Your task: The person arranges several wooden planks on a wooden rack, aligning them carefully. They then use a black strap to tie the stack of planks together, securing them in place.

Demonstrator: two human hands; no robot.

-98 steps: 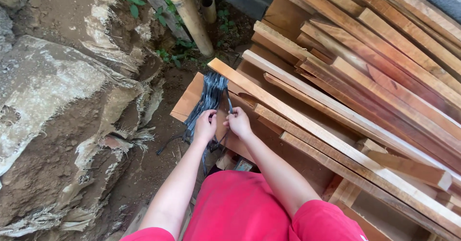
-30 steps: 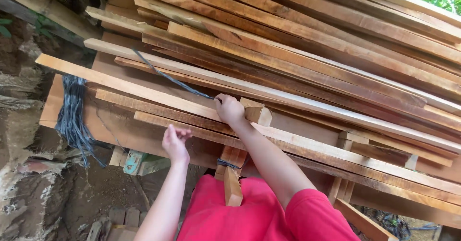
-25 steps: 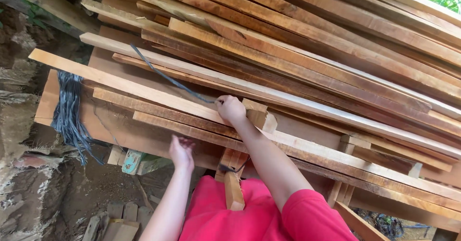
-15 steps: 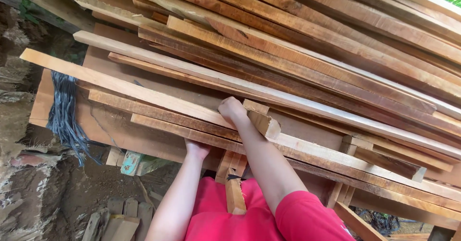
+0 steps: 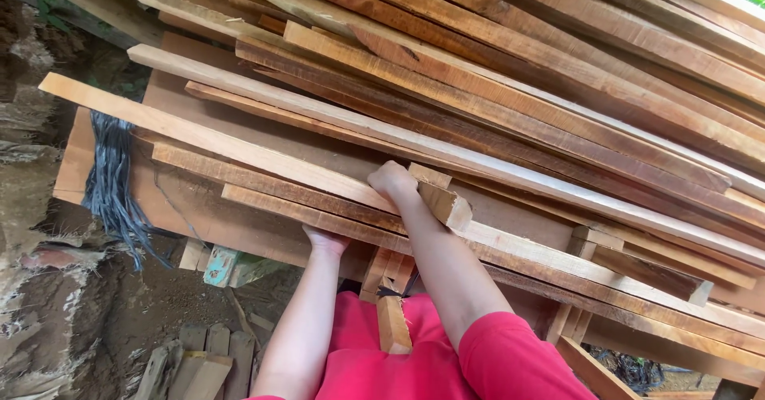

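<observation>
Left hand [image 5: 325, 241]: fingers hidden under edge of the plank stack [image 5: 494, 113]; only wrist and heel of palm show, pressed up against a lower plank [image 5: 271, 202]. Grip state cannot be determined. Right hand [image 5: 392, 180]: curled over edge of long pale plank [image 5: 199, 135], fingers tucked out of sight beyond it, holding that plank. Short wood block [image 5: 443, 202] sits just beside right hand. Stack runs off frame right; far ends cut off. Frayed blue-grey strapping [image 5: 111, 185] hangs at stack's left end. Short offcuts [image 5: 195, 364] lie on ground below the stack. Red shirt [image 5: 382, 360] fills bottom.
</observation>
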